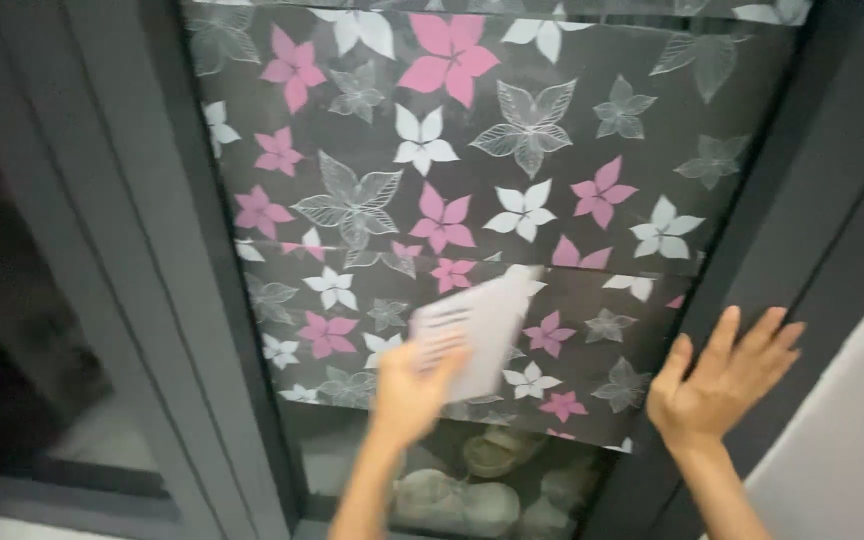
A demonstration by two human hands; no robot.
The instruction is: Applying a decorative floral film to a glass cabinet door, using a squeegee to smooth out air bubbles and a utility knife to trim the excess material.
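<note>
Head view: left hand (pixel 407 390) grips pale flat card (pixel 480 330), blurred, pressing it against dark film (pixel 512 190) with pink, white, grey flowers on window pane. Right hand (pixel 722 375) spread flat, fingers fanned, on dark frame (pixel 802 230) at film's edge. Below film, pale shoes (pixel 457 500) behind glass.

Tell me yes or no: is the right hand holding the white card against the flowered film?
No. The right hand lies flat and empty on the dark frame; the left hand holds the white card against the flowered film.
</note>
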